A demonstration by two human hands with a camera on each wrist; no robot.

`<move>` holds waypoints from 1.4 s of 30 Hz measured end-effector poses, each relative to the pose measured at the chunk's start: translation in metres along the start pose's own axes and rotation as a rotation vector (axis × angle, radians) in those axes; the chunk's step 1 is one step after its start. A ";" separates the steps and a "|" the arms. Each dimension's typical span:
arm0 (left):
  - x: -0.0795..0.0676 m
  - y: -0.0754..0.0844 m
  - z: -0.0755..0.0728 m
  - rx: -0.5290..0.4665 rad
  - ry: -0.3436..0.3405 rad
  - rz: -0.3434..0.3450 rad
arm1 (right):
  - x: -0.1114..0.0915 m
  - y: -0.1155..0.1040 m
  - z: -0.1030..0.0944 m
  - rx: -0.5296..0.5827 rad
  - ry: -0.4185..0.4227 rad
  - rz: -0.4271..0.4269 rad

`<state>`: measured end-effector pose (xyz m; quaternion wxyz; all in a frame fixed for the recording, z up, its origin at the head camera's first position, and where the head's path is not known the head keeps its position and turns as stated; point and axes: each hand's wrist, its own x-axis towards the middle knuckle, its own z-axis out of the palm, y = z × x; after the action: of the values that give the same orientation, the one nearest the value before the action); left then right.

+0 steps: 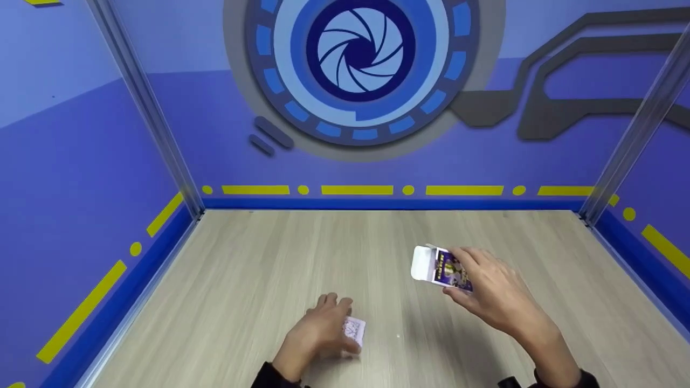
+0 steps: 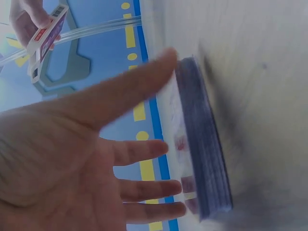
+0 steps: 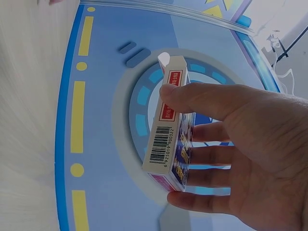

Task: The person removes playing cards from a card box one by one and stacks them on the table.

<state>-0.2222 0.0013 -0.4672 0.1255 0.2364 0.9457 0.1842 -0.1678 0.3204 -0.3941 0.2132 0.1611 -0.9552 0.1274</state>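
Observation:
A deck of playing cards lies flat on the table, its patterned back up. My left hand hovers over the deck's left side with thumb and fingers spread. In the left wrist view the thumb tip is right at one end of the deck, and the fingertips overlap its face. My right hand holds a small printed card box above the table, thumb on one side and fingers on the other. The box's white flap hangs open toward the left. In the right wrist view a barcode shows on the box's side.
The wood-grain table is bordered by blue printed panels at the back and sides. Metal posts stand at the back corners. A tiny white speck lies on the table right of the deck.

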 end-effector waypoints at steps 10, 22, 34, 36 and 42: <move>0.004 0.023 -0.013 -0.094 0.545 0.221 | 0.001 -0.005 0.005 0.009 0.004 -0.014; -0.002 0.056 -0.005 -0.444 0.702 0.453 | 0.001 -0.023 0.019 -0.007 -0.040 -0.074; -0.007 0.065 -0.002 -0.649 0.583 0.442 | 0.002 -0.045 0.031 0.008 -0.015 -0.206; -0.007 0.064 -0.001 -0.660 0.585 0.427 | 0.002 -0.047 0.031 0.008 -0.015 -0.212; -0.005 0.062 -0.002 -0.778 0.516 0.375 | 0.002 -0.051 0.030 0.006 -0.041 -0.219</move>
<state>-0.1935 0.0493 -0.4393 -0.0689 0.2845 0.7484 0.5951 -0.1621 0.2633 -0.4105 0.2057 0.2679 -0.9356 0.1027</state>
